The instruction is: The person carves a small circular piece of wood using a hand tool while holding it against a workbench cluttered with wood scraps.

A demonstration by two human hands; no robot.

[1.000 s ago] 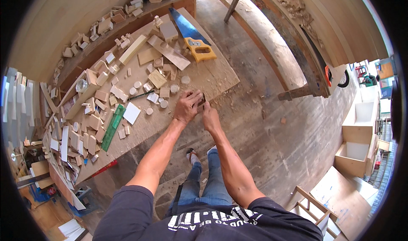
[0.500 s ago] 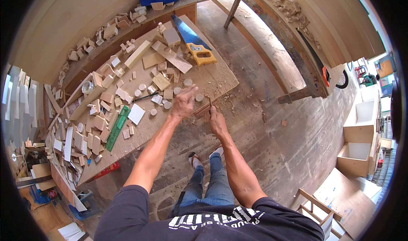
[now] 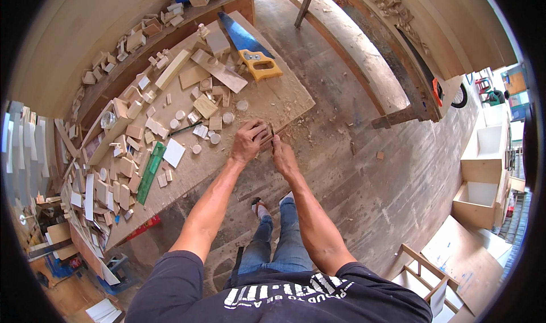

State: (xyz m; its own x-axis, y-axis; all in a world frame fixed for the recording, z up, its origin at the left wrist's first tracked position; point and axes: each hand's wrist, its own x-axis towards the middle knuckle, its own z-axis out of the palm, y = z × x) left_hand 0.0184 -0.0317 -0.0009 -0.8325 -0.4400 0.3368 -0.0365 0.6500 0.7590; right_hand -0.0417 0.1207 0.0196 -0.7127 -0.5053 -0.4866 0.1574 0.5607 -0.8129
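Observation:
My left hand point(image 3: 248, 142) is closed at the near edge of the wooden worktop point(image 3: 284, 104), its fingers curled round something small that they mostly hide. Close beside it, my right hand point(image 3: 284, 155) grips a slim knife-like tool point(image 3: 272, 130), its thin end pointing up and away from me. The hands almost touch. A reddish-brown strip point(image 3: 280, 130) shows at the worktop edge by the fingertips. Small round wooden discs point(image 3: 228, 118) lie just left of my left hand, and wood shavings point(image 3: 290, 113) are scattered beyond the right one.
A handsaw point(image 3: 253, 52) with a yellow handle rests on the far part of the worktop. Several offcuts, a green strip point(image 3: 151, 172) and a white square point(image 3: 173, 152) cover its left side. A long bench point(image 3: 352, 55) stands across the floor; open boxes point(image 3: 476, 200) are at right.
My left hand has closed and come nearer the right hand, which has shifted slightly left and up with the tool. The whole view has shifted a little.

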